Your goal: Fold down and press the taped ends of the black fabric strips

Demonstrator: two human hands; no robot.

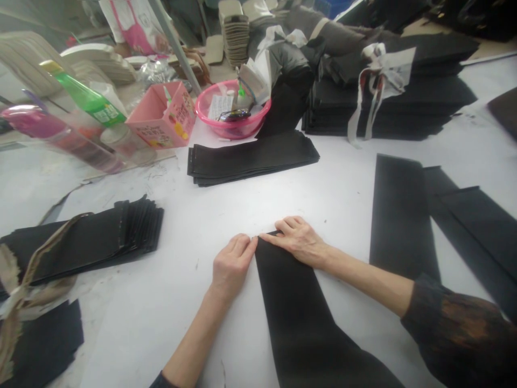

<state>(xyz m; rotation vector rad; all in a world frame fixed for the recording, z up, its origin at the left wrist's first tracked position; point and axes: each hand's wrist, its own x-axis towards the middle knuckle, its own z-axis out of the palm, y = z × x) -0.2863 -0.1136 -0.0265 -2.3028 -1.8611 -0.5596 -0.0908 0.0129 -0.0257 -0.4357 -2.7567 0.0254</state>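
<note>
A long black strip of material point(299, 312) runs from the middle of the white table point(169, 302) down to the bottom edge of the view. My left hand point(234, 264) is closed at the strip's far left corner, its fingertips pinching the edge. Against the same far edge, just to the right, my right hand point(297, 240) has its fingers bent and pressed on the material, the index finger pointing to the corner. The fingertips of both hands nearly touch.
Beyond the hands lies a stack of black strips point(254, 156). More black pieces point(399, 215) lie at right, a fanned bundle point(89, 237) at left. Behind are a pink basin point(230, 126), a pink box point(161, 118), bottles point(89, 97) and a tied black pile point(331, 108).
</note>
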